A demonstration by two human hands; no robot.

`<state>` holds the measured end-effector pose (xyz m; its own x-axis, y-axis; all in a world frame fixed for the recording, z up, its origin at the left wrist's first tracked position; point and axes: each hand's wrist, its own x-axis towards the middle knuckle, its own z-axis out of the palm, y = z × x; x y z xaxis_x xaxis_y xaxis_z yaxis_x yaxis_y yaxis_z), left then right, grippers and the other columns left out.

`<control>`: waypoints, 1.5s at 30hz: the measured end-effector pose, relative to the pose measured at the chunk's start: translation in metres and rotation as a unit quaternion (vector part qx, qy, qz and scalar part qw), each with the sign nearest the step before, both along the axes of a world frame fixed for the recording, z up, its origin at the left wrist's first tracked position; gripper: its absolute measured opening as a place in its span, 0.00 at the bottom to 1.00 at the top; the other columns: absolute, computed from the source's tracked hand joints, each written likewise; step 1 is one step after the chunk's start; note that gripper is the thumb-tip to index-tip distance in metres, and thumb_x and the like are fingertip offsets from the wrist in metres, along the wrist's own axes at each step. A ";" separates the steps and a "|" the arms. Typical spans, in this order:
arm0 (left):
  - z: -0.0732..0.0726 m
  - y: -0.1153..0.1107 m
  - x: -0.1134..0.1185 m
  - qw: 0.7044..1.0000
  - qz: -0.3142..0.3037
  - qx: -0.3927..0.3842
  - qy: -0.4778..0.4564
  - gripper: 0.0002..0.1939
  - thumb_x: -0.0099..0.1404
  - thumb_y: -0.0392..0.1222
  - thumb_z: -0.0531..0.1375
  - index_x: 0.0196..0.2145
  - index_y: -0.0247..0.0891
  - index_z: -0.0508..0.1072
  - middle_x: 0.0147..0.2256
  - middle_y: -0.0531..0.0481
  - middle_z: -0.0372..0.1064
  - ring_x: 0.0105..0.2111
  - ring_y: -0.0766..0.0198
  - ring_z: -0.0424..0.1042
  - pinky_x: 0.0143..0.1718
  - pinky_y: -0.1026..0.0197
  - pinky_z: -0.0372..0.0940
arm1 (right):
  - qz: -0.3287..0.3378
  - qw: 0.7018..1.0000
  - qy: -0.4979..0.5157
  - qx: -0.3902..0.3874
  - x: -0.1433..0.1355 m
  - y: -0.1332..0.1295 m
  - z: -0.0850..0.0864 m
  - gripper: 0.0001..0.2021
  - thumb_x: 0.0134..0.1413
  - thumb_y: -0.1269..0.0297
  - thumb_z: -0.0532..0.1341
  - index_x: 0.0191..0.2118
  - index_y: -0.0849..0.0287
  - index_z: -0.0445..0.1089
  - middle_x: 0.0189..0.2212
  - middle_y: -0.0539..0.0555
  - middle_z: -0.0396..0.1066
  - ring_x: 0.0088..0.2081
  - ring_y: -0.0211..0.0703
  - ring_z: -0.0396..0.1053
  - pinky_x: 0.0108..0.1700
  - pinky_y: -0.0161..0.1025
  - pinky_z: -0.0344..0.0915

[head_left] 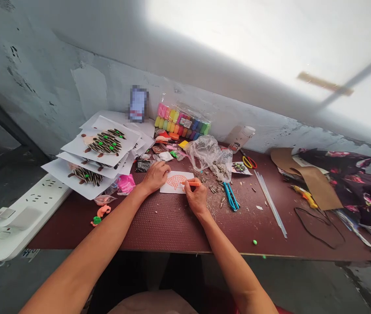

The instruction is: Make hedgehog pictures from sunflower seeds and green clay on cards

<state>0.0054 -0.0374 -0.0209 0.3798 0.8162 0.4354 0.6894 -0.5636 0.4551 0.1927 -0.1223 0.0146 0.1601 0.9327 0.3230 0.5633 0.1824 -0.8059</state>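
A small white card (165,188) lies flat on the table, with an orange drawing of a rounded shape filled with short marks. My right hand (197,198) grips an orange marker (193,183) whose tip is at the drawing's right side. On the card's left edge rests my left hand (155,176), palm down, its fingers laid on the paper and holding nothing. Beside my right hand, striped sunflower seeds (216,188) are scattered, and a blue box cutter (231,197) lies beyond them.
At the left stand stacked sheets with seed hedgehogs (107,144) and a white power strip (22,218). Behind are a pack of coloured clay (182,122), a clear plastic bag (205,152) and a white bottle (242,138). Scissors (249,161), glue sticks (270,203) and a yellow glue gun (306,197) lie right.
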 end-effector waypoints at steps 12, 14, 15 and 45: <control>0.001 0.000 0.001 1.000 0.002 -0.013 -0.001 0.11 0.64 0.30 0.53 0.35 0.38 0.75 0.36 0.43 0.70 0.40 0.52 0.69 0.44 0.51 0.64 | -0.012 1.000 -0.020 0.008 0.001 0.001 -0.003 0.15 0.57 0.54 0.58 0.27 0.58 0.72 0.22 0.51 0.73 0.22 0.39 0.67 0.28 0.35 0.62; 0.001 0.000 0.001 1.000 0.004 -0.008 0.002 0.11 0.64 0.30 0.53 0.34 0.38 0.75 0.36 0.43 0.70 0.40 0.53 0.69 0.44 0.51 0.64 | -0.009 1.000 -0.022 0.010 0.001 0.001 -0.004 0.15 0.57 0.54 0.58 0.26 0.58 0.72 0.22 0.52 0.73 0.23 0.39 0.67 0.28 0.35 0.62; 0.001 0.000 0.001 1.000 0.005 -0.006 0.004 0.11 0.64 0.30 0.53 0.34 0.38 0.75 0.36 0.44 0.70 0.40 0.53 0.69 0.43 0.51 0.64 | -0.005 1.000 -0.022 0.009 0.001 0.001 -0.004 0.15 0.57 0.54 0.58 0.26 0.58 0.72 0.23 0.52 0.74 0.23 0.39 0.68 0.28 0.35 0.62; 0.000 -0.001 0.000 1.000 0.005 0.006 0.005 0.11 0.64 0.30 0.53 0.35 0.38 0.75 0.35 0.44 0.70 0.39 0.53 0.69 0.43 0.52 0.64 | -0.012 1.000 -0.018 0.021 -0.002 -0.002 0.001 0.13 0.54 0.56 0.57 0.23 0.56 0.67 0.19 0.49 0.68 0.20 0.37 0.63 0.27 0.35 0.60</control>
<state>0.0057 -0.0379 -0.0211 0.3765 0.8148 0.4408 0.6992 -0.5621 0.4417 0.1907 -0.1247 0.0156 0.1698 0.9146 0.3670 0.5962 0.2012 -0.7772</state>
